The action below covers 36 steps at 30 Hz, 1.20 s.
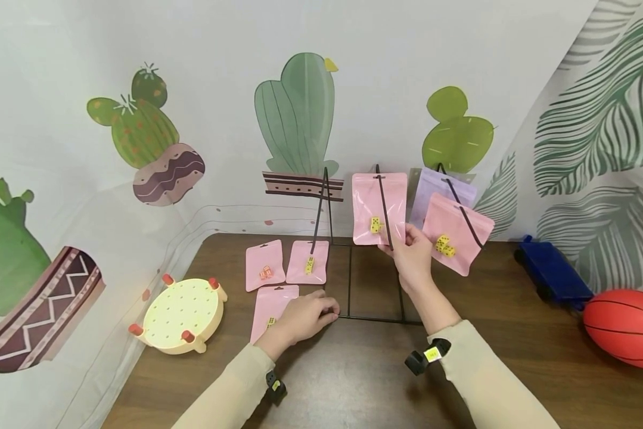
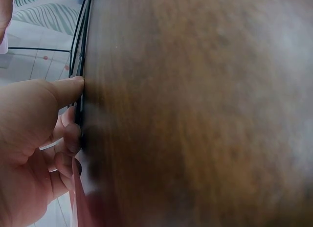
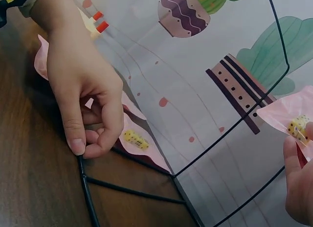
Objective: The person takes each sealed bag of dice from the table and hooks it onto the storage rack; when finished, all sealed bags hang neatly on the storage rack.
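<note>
A black wire display rack [image 1: 350, 280] with three upright sloping prongs stands on the wooden table. My left hand [image 1: 307, 316] pinches its front bottom wire near the left corner, thumb and curled fingers at the wire in the left wrist view. From the middle prong hangs a pink pouch [image 1: 365, 196] with yellow dice [image 1: 375, 224]. My right hand [image 1: 413, 259] grips this pouch at its lower right corner, some fingers hidden behind it. The right prong carries a tilted pink pouch [image 1: 452, 217] with yellow dice, in front of a purple pouch [image 1: 423, 190].
Left of the rack lie three pink pouches, one with orange dice [image 1: 266, 273]. A pale yellow toy stool [image 1: 182, 313] lies upside down, its red-tipped legs upward. At the right are a dark blue toy cart [image 1: 554, 274] and a red ball [image 1: 629, 328]. A printed cloth hangs behind.
</note>
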### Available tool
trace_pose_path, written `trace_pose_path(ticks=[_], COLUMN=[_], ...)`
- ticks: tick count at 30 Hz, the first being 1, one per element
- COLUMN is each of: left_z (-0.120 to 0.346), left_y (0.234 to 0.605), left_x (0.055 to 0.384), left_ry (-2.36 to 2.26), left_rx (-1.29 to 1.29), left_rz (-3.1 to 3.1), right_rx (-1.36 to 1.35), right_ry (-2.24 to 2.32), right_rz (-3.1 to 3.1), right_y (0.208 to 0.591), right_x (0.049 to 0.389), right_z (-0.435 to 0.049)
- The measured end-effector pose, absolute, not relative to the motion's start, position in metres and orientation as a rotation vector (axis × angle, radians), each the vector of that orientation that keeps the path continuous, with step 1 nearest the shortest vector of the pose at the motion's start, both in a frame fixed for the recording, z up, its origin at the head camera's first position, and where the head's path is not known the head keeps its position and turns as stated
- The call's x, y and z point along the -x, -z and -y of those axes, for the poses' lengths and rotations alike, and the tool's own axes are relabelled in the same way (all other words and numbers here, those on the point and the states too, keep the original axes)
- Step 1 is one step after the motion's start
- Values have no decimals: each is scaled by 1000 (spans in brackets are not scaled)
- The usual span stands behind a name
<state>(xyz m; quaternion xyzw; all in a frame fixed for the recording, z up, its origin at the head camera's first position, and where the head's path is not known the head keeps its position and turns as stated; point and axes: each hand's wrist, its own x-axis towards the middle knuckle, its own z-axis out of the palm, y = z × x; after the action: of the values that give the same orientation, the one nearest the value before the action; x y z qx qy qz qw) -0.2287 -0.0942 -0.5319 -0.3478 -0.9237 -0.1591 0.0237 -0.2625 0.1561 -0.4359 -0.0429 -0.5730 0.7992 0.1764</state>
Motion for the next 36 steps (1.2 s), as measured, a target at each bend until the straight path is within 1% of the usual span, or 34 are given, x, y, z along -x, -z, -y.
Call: trace_pose_path(ticks=[8, 21, 36], left_z=[94, 94, 95], left_y=[532, 532, 534], left_x=[229, 229, 230], left_ry=[505, 500, 503], left_rx=[1081, 1077, 1076], left_rz=[2852, 2857, 2866], right_rx=[171, 234, 185], right_ry=[-2351, -2404, -2503], right_rz=[1554, 1614, 1766], right_y=[444, 457, 477], right_x=[270, 269, 249], right_z=[-154, -164, -183])
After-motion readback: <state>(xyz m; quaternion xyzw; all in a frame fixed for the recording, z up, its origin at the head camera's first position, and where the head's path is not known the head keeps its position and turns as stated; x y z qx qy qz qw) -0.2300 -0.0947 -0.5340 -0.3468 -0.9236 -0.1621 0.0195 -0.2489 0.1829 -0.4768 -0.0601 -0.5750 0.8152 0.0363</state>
